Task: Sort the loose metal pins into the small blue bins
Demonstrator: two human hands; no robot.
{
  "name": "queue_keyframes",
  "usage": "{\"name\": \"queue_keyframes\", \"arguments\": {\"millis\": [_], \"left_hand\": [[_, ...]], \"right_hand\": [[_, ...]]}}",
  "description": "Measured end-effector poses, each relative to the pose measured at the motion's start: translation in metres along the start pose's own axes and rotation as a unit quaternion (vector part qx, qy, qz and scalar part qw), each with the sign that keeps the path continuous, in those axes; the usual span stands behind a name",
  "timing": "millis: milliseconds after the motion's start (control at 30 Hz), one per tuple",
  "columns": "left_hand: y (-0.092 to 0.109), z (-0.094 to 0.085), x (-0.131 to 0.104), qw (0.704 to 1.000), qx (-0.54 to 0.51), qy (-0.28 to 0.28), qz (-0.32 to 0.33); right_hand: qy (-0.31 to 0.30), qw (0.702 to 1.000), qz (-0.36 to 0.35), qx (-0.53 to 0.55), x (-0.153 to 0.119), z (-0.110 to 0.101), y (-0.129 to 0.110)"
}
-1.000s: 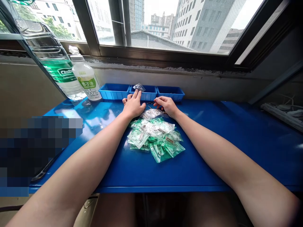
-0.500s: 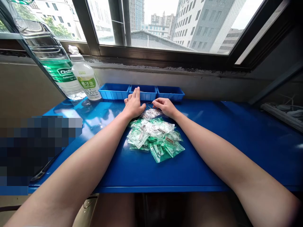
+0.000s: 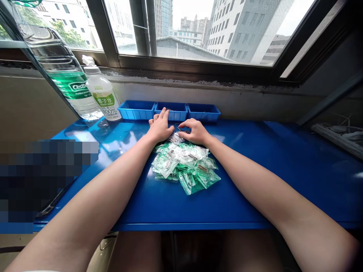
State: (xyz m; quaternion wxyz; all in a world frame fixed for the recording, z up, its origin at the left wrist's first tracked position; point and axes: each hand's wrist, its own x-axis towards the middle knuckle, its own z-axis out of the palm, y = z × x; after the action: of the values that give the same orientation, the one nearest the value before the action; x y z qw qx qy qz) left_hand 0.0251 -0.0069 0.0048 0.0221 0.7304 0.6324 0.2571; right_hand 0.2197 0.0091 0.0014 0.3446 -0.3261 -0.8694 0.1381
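Observation:
My left hand [image 3: 160, 127] lies just in front of the middle blue bin [image 3: 172, 115], fingers stretched out, its fingertips at the bin's front wall. Nothing shows in its grasp. Beside it, my right hand [image 3: 197, 132] has thumb and index finger apart over a small heap of thin metal pieces [image 3: 176, 138]; its other fingers are partly hidden. Directly below the heap, a pile of clear and green plastic packets [image 3: 184, 160] is spread on the blue table [image 3: 198, 211]. Some packets hold small brownish metal parts.
A left blue bin [image 3: 137, 111] and a right blue bin [image 3: 203, 112] flank the middle one along the wall. A small white bottle [image 3: 103, 94] and a large water bottle [image 3: 69, 79] stand at the back left. A power strip [image 3: 340, 136] lies far right.
My right thumb and index finger have parted from a pinch, and the hand has dropped slightly onto the metal pieces. My left fingers have drawn back a little from the middle bin.

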Motion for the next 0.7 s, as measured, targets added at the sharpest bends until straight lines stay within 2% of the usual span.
{"name": "queue_keyframes", "arguments": {"millis": [167,367,700], "left_hand": [[0.0019,-0.0018,0.0,1.0,0.009,-0.009,-0.002],[0.0007,0.0003,0.001,1.0,-0.005,-0.001,0.002],[-0.0014,0.0017,0.002,1.0,0.004,-0.009,0.002]], "right_hand": [[-0.05,0.998,0.005,-0.033,0.0027,0.0029,0.0038],[-0.065,0.997,0.023,0.023,0.0033,-0.0014,0.0041],[-0.026,0.979,0.115,0.169,0.0044,-0.0017,0.007]]}}
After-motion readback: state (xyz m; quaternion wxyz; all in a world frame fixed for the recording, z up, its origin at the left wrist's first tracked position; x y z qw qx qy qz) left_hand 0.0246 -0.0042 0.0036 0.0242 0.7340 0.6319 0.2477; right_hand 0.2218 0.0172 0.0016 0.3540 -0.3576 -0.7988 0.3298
